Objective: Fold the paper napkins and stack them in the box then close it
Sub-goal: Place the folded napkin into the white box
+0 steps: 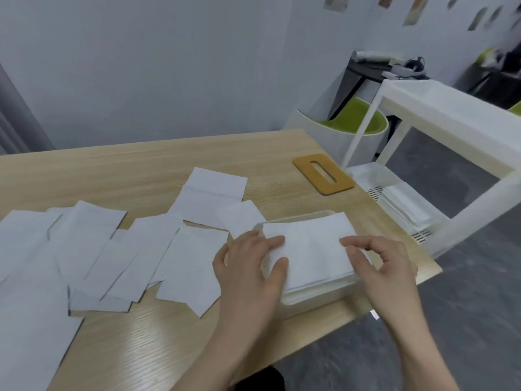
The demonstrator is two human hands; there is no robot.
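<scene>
Holding a folded napkin (307,246) over the box (315,296), we use both hands. Our left hand (251,266) lies on the napkin's left end, with fingers fairly straight on top and the thumb pressing the near edge. Our right hand (380,263) pinches the napkin's right end between curled fingers and thumb. The napkin sits on top of a white stack that fills the box. The box is near the right edge of the table (174,342) and has no cover on it. The lid (322,174), brown with a long slot, lies flat behind the box, well apart from it. Many loose napkins (112,258) are spread out to the left of the box, some lying over each other. A white shelf (439,153) stands to the right of the box, off the table.
</scene>
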